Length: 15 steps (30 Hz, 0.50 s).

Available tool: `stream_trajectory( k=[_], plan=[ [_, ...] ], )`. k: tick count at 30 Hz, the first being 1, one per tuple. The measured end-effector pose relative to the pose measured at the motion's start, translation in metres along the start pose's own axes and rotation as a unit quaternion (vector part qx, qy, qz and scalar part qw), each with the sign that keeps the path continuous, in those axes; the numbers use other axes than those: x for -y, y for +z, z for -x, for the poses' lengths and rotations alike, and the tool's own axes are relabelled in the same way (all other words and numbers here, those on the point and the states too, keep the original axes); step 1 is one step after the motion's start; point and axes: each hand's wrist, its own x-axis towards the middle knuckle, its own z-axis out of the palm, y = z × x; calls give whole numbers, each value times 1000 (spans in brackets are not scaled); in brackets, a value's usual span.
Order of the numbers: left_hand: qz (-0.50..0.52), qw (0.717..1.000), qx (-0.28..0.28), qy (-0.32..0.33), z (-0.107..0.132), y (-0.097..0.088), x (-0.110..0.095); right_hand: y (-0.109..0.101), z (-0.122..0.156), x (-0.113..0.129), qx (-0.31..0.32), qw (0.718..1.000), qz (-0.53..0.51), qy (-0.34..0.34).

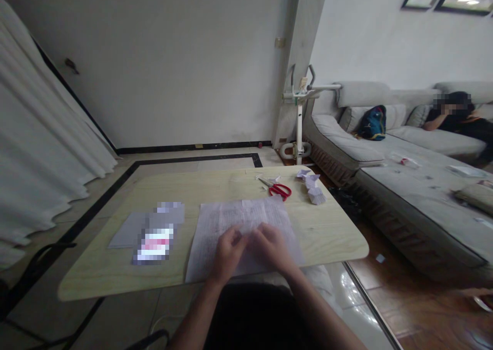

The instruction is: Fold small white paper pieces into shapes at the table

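Observation:
A large creased sheet covered in fine print or writing (219,219) lies on the light wooden table (335,237) in front of me. Over its near half, my left hand (230,252) and my right hand (272,244) meet with curled fingers, thumbs and fingertips close together. Blur and the pale sheet beneath hide whatever is between the fingertips. Just past the sheet's far edge are red-handled scissors (280,189), with small paper scraps near their blades. Folded paper pieces (316,195) stand in a row to the right of the scissors.
On the table's left are pale papers (127,229) and a bright, pixelated flat object (156,243). A grey sofa (416,185) stands to the right, with a blue backpack (374,123) and a reclining person (462,124). White exercise equipment (299,118) stands behind the table.

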Motion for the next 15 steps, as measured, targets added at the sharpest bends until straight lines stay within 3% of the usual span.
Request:
stream_trajectory(
  k=[6,11,15],
  plan=[
    [14,1000,-7,-15,0,1,-1,-3,1,1,3,1000,24,-16],
    [-5,1000,-16,25,0,0,-10,-3,1,-2,32,999,-19,-1],
    [6,1000,-14,22,2,-1,-11,-3,1,-3,33,999,-27,11]
  ],
)
